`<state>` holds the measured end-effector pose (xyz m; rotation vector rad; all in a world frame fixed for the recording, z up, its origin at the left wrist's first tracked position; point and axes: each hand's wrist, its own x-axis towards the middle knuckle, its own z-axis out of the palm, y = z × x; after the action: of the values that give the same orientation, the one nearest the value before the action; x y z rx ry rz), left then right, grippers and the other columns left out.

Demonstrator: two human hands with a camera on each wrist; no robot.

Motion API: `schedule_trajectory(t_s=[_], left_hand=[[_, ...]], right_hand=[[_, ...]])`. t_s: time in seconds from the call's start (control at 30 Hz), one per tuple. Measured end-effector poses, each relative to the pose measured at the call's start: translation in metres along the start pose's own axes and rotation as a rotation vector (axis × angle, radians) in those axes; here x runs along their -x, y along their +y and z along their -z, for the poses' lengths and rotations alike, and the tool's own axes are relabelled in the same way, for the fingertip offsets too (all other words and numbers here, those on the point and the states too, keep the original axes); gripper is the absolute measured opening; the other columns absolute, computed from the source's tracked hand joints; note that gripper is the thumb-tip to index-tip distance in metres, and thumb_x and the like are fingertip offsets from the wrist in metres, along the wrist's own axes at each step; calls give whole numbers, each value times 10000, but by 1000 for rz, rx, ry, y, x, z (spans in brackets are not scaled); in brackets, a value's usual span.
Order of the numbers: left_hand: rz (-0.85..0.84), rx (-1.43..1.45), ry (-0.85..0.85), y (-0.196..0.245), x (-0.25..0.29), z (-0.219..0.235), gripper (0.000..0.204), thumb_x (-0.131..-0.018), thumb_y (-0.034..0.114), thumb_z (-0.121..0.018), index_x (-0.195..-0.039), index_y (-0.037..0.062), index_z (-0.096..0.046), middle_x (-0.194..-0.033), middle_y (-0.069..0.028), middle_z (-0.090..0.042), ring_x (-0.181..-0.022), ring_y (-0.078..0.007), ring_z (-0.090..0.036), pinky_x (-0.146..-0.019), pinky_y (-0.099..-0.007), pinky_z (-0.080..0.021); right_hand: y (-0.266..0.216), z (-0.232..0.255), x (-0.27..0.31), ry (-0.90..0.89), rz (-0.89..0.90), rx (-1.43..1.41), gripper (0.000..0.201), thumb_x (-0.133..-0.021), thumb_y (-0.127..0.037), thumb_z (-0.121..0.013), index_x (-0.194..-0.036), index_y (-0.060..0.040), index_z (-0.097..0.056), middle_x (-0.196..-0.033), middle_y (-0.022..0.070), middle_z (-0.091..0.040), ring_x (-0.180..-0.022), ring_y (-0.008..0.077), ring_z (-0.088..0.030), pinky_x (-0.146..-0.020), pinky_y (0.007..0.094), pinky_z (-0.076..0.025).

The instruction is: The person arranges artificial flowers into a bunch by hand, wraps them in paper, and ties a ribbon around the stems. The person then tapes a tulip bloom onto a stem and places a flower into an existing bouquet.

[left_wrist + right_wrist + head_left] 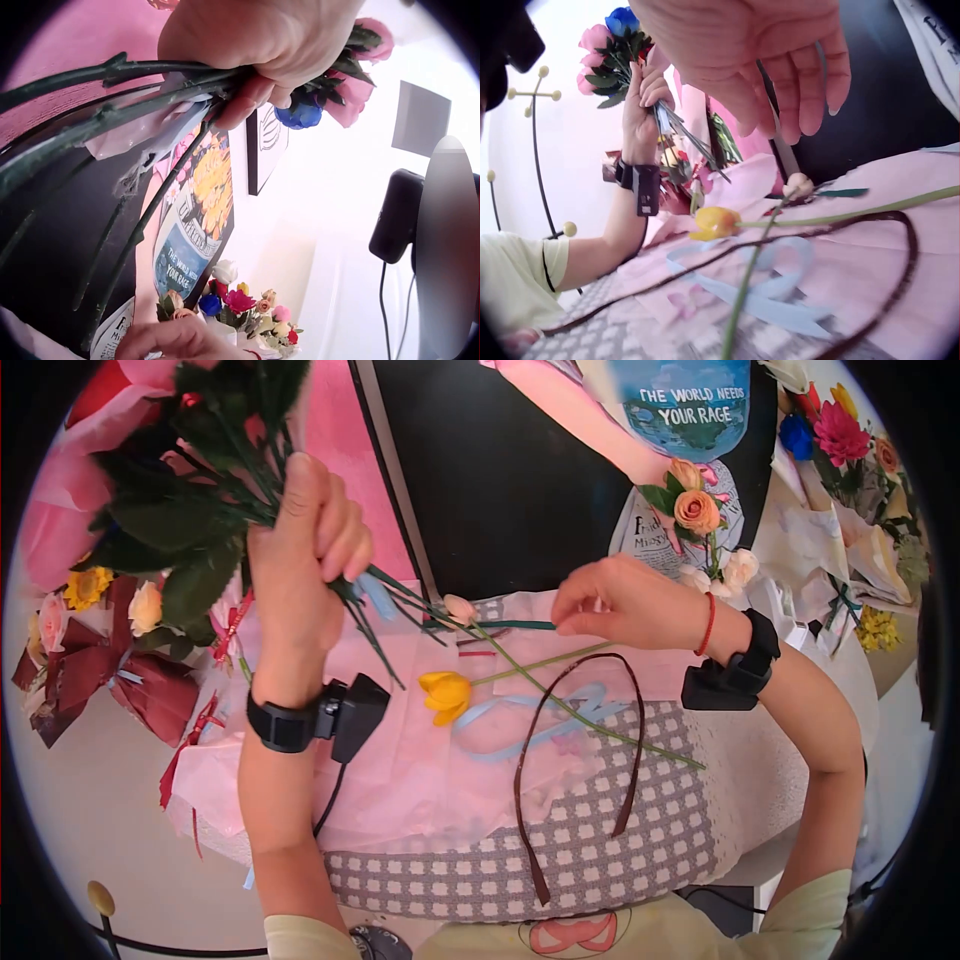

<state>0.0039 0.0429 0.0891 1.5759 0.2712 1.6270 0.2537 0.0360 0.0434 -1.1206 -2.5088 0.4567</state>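
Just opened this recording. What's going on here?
A person's left hand grips a bunch of flowers by the stems, holding it up. The right hand is off to the side, its fingers loosely bent and seemingly empty. Between the forearms, a yellow flower and a light-blue ribbon lie on pink paper.

The words "THE WORLD NEEDS YOUR RAGE" are set in white capitals on the blue panel [690, 442] of a colourful poster [212, 178]. On a grey printed sheet [643, 550] below it, only "Pri" and, on the next line, "Mi" can be made out. The lettering above the blue panel cannot be read clearly.
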Motion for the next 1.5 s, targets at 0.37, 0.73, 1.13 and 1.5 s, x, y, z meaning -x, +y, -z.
schedule_trajectory(t_s=[0.37,0.73,1.13,1.5], left_hand=[[96,41,9,-5,-5,8,346,-899,319,-477,-637,125,-360,-518,51,-260,-406,-51,-249,-420,-213,-286],[95,37,49,-14,1,-3,342,-922,335,-415,-658,126,-352,-526,57,-236,-421,-44,-228,-434,-208,-271],[71,-36,33,-24,1,0,402,-892,376,-467,-600,114,-381,-513,30,-320,-506,-85,-396,-671,-305,-465],[133,-87,-57,-20,4,0,415,-845,381,-533,-1039,19,-473,-764,-33,-494,-755,-133,-489,-813,-317,-413]], right_hand=[[-24,-31,1,115,208,-19,148,-742,-169,-610,-790,-30,-621,-709,97,-597,-637,262,-584,-591,352,-448],[-67,-66,-75,490,301,-448,523,-805,-318,-574,-1168,8,-387,-878,190,-556,-789,310,-562,-687,372,-439],[-78,-73,-78,536,226,-381,278,-876,-201,-464,-946,60,-399,-596,208,-520,-571,387,-532,-515,431,-401],[-76,-69,-76,556,193,-355,259,-886,-167,-416,-991,66,-372,-612,224,-507,-603,399,-519,-549,465,-391]])
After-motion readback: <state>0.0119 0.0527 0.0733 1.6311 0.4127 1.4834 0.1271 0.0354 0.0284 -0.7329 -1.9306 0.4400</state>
